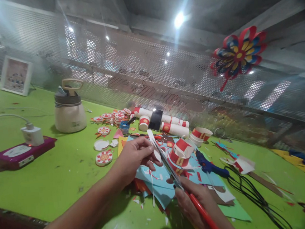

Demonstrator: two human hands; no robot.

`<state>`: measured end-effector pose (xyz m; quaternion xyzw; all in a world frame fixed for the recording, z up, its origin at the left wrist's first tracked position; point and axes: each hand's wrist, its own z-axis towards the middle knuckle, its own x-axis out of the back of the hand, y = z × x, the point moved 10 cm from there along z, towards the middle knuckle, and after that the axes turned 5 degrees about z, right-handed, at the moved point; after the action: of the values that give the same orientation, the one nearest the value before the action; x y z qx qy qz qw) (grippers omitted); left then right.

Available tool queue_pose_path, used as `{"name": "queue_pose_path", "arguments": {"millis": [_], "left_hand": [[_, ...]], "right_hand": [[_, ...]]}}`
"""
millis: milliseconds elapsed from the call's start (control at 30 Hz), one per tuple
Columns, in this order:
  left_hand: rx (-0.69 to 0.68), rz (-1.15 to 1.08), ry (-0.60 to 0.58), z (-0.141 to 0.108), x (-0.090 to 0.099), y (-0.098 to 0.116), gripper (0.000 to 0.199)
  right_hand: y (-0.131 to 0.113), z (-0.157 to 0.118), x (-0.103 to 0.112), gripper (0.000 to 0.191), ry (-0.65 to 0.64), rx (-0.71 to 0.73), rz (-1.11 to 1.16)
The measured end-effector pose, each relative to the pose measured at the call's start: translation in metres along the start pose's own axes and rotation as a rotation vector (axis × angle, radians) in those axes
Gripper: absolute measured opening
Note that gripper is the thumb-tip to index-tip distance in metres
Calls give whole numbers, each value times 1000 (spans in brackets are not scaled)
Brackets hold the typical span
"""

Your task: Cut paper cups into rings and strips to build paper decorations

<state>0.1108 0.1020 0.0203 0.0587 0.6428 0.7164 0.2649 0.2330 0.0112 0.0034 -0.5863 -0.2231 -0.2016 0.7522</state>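
My left hand (136, 155) pinches a small strip of white paper (152, 138) between thumb and fingers. My right hand (194, 200) is wrapped around red-handled scissors (171, 171), whose blades point up and away, right beside the strip. Whether the blades touch the paper I cannot tell. Beneath both hands lie sheets of light blue paper (155, 189) with cut scraps on them. Just past the scissors stand red and white paper cup pieces (180, 154). A blue glue gun (211, 166) rests to the right of them.
Behind the hands are a phone (156, 120), stacked paper cups (174, 129) and red-and-white discs (104, 157). To the left stand a jug (69, 113) and a purple power strip (24, 152). A black cable (253, 196) runs along the right. A paper flower (239, 55) hangs above.
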Motion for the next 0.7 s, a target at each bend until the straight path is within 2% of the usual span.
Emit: {"name": "queue_pose_path", "arguments": {"millis": [300, 700], "left_hand": [[-21, -21, 0, -1, 0, 0, 18], [-38, -91, 1, -4, -5, 3, 22]], "right_hand": [[1, -2, -5, 44, -46, 5, 78], [-6, 0, -1, 47, 28, 61, -34]]}}
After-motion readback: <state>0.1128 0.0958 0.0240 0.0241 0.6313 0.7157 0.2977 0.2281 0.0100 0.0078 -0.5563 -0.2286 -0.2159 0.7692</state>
